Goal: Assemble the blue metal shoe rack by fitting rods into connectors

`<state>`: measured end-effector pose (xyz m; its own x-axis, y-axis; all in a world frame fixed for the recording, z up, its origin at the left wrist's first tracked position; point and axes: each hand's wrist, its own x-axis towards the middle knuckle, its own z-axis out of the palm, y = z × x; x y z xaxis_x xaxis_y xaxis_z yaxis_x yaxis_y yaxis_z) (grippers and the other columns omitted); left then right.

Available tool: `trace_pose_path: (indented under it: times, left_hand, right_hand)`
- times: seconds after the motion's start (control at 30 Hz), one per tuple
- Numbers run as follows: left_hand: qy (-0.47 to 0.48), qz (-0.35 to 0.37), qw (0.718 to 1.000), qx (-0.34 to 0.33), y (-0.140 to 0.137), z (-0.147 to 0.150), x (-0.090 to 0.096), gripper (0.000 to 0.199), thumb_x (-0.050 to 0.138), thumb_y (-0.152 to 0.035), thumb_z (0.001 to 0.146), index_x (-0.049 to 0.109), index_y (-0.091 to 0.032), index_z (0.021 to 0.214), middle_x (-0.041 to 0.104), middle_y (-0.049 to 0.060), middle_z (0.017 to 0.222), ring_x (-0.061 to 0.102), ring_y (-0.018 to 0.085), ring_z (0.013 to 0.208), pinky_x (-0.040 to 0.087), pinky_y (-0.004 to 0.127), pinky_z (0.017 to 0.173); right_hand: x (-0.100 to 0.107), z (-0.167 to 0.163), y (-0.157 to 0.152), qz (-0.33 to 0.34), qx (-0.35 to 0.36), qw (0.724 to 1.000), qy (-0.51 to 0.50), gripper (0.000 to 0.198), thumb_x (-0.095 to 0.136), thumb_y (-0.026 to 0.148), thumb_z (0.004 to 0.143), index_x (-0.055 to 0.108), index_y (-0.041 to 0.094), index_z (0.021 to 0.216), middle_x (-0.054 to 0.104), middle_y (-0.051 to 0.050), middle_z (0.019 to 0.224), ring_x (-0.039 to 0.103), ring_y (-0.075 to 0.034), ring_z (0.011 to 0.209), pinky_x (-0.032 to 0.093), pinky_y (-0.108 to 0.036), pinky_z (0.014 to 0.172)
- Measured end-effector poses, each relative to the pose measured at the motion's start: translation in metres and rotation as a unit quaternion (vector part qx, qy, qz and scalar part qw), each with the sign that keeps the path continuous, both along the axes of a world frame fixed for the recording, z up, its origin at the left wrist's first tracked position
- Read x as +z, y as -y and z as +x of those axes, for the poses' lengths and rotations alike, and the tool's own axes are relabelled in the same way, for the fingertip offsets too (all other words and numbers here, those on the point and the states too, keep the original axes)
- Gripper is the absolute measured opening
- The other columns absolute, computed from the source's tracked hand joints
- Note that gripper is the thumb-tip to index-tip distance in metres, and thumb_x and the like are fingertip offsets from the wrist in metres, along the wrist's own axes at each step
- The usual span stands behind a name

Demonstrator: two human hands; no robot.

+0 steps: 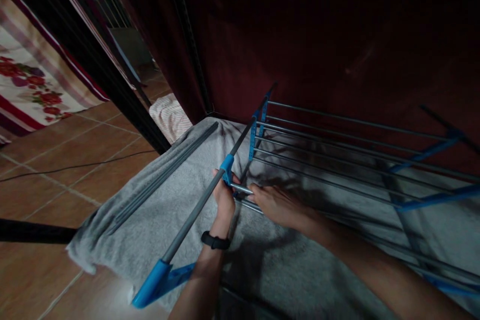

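My left hand [224,201], with a black band on its wrist, is closed round a blue plastic bracket [227,164] on a long grey pole [195,215]. From the right, my right hand [276,206] grips a thin metal rod [242,188] whose end meets that bracket; whether it sits fully inside is hidden by the fingers. Both pieces belong to a rack frame with several parallel metal rods [322,149] running right to blue side pieces [431,152]. A blue angled foot [153,285] caps the near end of the pole.
A grey fleece blanket [165,210] lies under the rack. Several loose grey tubes [165,175] rest along its left side. Behind stands a dark red panel [318,45]. Left are a black post [93,60], a floral curtain [33,85] and a cable [75,165] on the tiled floor [48,205].
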<state>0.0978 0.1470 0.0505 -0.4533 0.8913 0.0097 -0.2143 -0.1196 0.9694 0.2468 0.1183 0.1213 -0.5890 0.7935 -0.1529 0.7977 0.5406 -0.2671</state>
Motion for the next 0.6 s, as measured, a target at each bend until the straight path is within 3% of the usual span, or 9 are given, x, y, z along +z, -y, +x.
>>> trace_pose_path:
  times: [0.13,0.27,0.37,0.43,0.5,0.6]
  left_hand:
    - [0.009,0.008,1.0,0.008,-0.003,-0.002,-0.005,0.058,0.033,-0.059,0.096,0.055,-0.02,0.059,0.048,-0.001,0.047,0.039,0.01,0.041,0.032,0.023,0.042]
    - [-0.003,0.015,1.0,0.005,-0.007,-0.003,-0.01,0.055,0.034,-0.06,0.095,0.057,-0.02,0.065,0.052,0.0,0.053,0.043,0.01,0.042,0.034,0.024,0.043]
    - [-0.057,0.042,0.998,0.005,-0.003,-0.005,-0.015,0.058,0.025,-0.06,0.097,0.062,-0.019,0.079,0.061,0.003,0.067,0.057,0.015,0.058,0.048,0.027,0.057]
    - [-0.111,0.046,0.991,0.056,0.004,-0.009,-0.022,0.059,0.021,-0.058,0.098,0.063,-0.017,0.093,0.065,0.007,0.082,0.063,0.019,0.077,0.052,0.033,0.075]
    - [-0.153,0.036,0.982,0.105,0.015,-0.013,-0.033,0.05,0.027,-0.051,0.098,0.063,-0.017,0.099,0.066,0.009,0.096,0.063,0.021,0.092,0.05,0.037,0.088]
    - [-0.244,-0.01,0.967,0.067,0.032,-0.022,-0.056,0.026,0.042,-0.033,0.092,0.063,-0.02,0.101,0.066,0.008,0.104,0.061,0.023,0.102,0.048,0.04,0.096]
  right_hand:
    - [-0.003,0.0,0.001,0.014,0.002,1.0,-0.006,0.027,0.033,0.035,0.105,0.054,0.021,0.114,0.073,-0.006,0.086,0.072,-0.024,0.082,0.042,-0.027,0.06]
    - [-0.002,-0.001,0.004,0.072,0.001,0.997,-0.009,0.033,0.034,0.035,0.105,0.054,0.019,0.126,0.073,-0.008,0.097,0.07,-0.025,0.091,0.05,-0.033,0.077]
    - [0.002,0.006,0.019,0.152,-0.017,0.987,-0.051,0.046,0.047,0.039,0.101,0.045,0.016,0.141,0.067,-0.012,0.119,0.063,-0.026,0.111,0.048,-0.04,0.096]
    - [0.0,0.017,0.041,0.203,-0.041,0.974,-0.093,0.046,0.048,0.035,0.101,0.043,0.017,0.143,0.061,-0.013,0.13,0.057,-0.025,0.119,0.045,-0.041,0.103]
    - [-0.014,0.034,0.072,0.224,-0.083,0.961,-0.142,0.039,0.041,0.027,0.103,0.046,0.021,0.141,0.06,-0.01,0.133,0.056,-0.022,0.12,0.045,-0.039,0.104]
    - [-0.061,0.072,0.123,0.2,-0.173,0.945,-0.192,0.035,0.037,0.026,0.103,0.052,0.025,0.135,0.061,-0.006,0.13,0.057,-0.018,0.119,0.048,-0.035,0.103]
